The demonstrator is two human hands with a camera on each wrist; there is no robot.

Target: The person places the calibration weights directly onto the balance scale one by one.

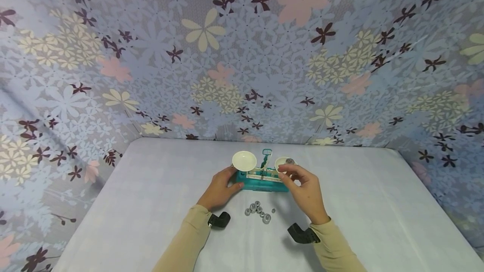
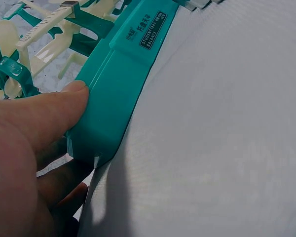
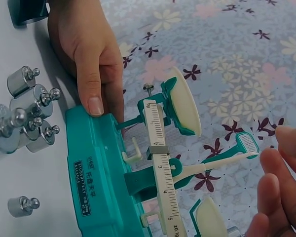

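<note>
The left hand's [image 1: 219, 188] grip is closed round the left end of a green balance scale [image 1: 261, 187], thumb on the base, fingers behind. The right hand [image 1: 308, 192] reaches forward, fingers loosely bent with a gap to the thumb; I see nothing held. Its fingertips are beside the right pan [image 1: 279, 163], where one metal weight [image 1: 289, 161] sits, nearer this hand than the other. The scale's long axis runs left to right between the hands. Nearer the person, loose weights [image 1: 253, 208] lie on the pale counter [image 1: 151, 188].
</note>
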